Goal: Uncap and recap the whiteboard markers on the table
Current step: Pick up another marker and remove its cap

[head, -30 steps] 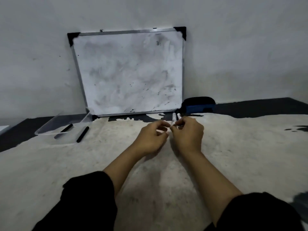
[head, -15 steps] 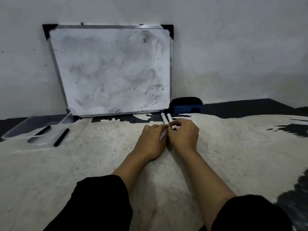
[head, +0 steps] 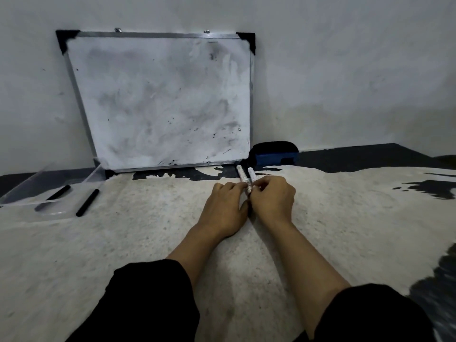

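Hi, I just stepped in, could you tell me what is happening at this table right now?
A person in dark sleeves is working with two white markers held side by side, the left hand and right hand pressed together around their near ends. Whether caps are on or off is hidden by the fingers. A smudged whiteboard leans against the wall, with an eraser beside it. Two black markers lie at the left by a clear tray, untouched.
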